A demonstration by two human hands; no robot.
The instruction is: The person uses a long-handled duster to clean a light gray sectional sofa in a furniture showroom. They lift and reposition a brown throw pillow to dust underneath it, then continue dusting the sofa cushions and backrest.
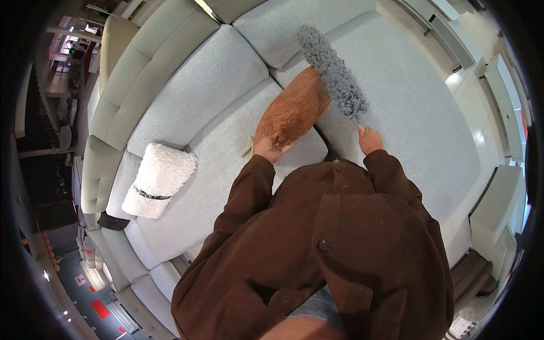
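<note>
An orange-brown textured cushion point(289, 104) is held at its near end by my left hand point(273, 148), over the seat of a light grey fabric sofa point(225, 127). My right hand point(369, 139) grips the handle of a grey fluffy duster point(335, 72), whose head lies across the cushion's far right side. Beside my left wrist, a small beige piece point(246, 148) shows, partly hidden; I cannot tell what it is. A white shaggy pillow point(163, 174) with a dark lettered band rests against the sofa's left part.
Grey-green tufted backrests point(148, 55) run behind the sofa's back cushions. Another light sofa point(140, 280) stands at the lower left. A low white cabinet point(503, 106) is at the right, past a strip of tiled floor point(461, 80). A dark gap parts the sofa's seat sections.
</note>
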